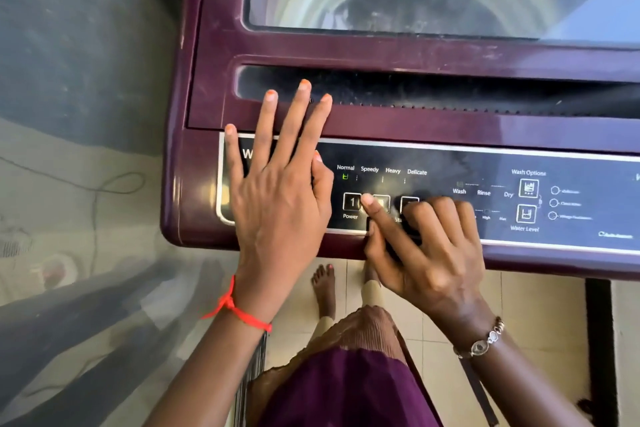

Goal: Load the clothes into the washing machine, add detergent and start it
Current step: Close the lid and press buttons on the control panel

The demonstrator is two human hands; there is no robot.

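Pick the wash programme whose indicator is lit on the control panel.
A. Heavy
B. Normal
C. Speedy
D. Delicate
B. The only green light glows directly under the Normal label; the marks under Speedy, Heavy and Delicate are dark. The right hand has its index fingertip at the buttons below, while the left hand lies flat on the washing machine.

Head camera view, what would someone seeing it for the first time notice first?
Two bare hands on the maroon washing machine: the left hand lies flat and spread over the left end of the control panel, while the right hand puts its index fingertip on the button beside Power. A green light glows under Normal.
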